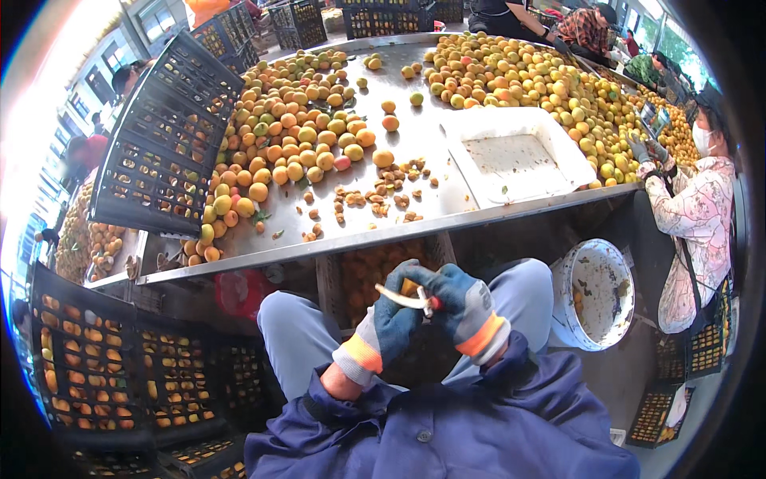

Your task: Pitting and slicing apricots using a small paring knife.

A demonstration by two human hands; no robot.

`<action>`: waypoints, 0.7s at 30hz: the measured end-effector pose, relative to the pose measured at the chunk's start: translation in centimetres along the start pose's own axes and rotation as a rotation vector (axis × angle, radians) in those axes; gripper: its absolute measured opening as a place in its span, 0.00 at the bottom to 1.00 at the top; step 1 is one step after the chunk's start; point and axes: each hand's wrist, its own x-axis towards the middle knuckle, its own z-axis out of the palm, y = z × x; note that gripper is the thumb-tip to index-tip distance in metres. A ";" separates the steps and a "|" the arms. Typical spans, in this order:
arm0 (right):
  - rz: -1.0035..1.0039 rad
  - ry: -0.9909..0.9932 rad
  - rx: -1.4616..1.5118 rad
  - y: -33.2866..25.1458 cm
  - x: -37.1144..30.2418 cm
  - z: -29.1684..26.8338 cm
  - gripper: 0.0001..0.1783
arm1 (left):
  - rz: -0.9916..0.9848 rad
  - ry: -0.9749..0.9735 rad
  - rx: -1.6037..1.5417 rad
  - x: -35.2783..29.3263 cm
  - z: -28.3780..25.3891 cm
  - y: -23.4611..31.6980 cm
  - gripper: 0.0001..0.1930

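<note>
Above my lap, my gloved hands meet in front of the steel table (319,254). My right hand (463,303) is closed on a small hand tool with a pale curved strip (401,299) and a red part at its end. The strip crosses over my left hand (392,321), which is closed too. Between my fingers shows a bit of orange apricot (409,287), mostly hidden by the gloves. Beyond the table's front edge lie brown apricot stones (379,195) in a loose scatter, with a big heap of whole apricots (291,140) to their left.
A white tray (465,164) sits at the table's right front, beside another apricot heap (542,88). A black crate (163,144) leans at the left. By my right knee stands a white bucket (560,299). Filled crates (136,351) stack at lower left; a masked co-worker (694,207) works at right.
</note>
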 end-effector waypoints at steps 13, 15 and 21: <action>-0.159 -0.129 0.084 1.5 1.2 -0.1 0.18 | -0.240 -0.156 -0.211 -0.2 -2.5 2.3 0.25; -0.188 -0.083 0.082 1.5 1.4 0.3 0.17 | -0.224 -0.181 -0.191 -0.2 -2.9 1.7 0.25; -0.116 0.046 -0.011 2.4 4.0 0.0 0.16 | -0.151 -0.184 -0.002 0.1 -3.5 0.1 0.20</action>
